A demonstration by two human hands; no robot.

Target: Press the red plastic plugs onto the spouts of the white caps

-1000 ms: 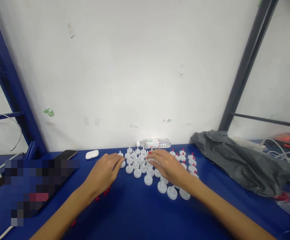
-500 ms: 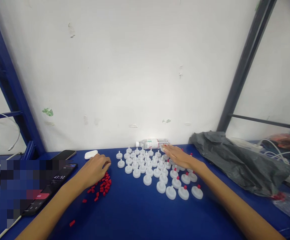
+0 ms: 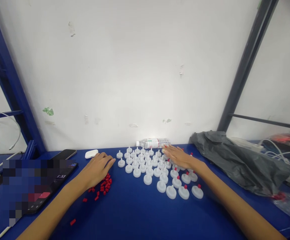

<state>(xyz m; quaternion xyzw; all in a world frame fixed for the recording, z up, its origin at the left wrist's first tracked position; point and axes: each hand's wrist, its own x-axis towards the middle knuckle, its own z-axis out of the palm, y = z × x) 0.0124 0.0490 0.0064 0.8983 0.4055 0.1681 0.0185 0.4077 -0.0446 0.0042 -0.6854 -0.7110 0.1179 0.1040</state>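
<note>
Several white plastic caps [image 3: 145,166] stand in rows on the blue table [image 3: 135,213]; those on the right [image 3: 184,191] carry red tips. A heap of small red plugs [image 3: 104,185] lies left of the caps. My left hand [image 3: 97,166] rests over the red plugs, fingers loosely curled and pointing toward the caps; whether it holds anything is hidden. My right hand [image 3: 177,156] lies flat, fingers stretched out, over the far right caps.
A clear water bottle [image 3: 153,143] lies by the wall. A white earbud case [image 3: 91,154] and two phones [image 3: 65,154] sit at left. A crumpled grey plastic bag [image 3: 237,160] and cables [image 3: 277,150] lie at right.
My right hand moved from the middle caps to the far right ones and flattened. My left hand drew back left onto the red plugs, then edged slightly toward the caps.
</note>
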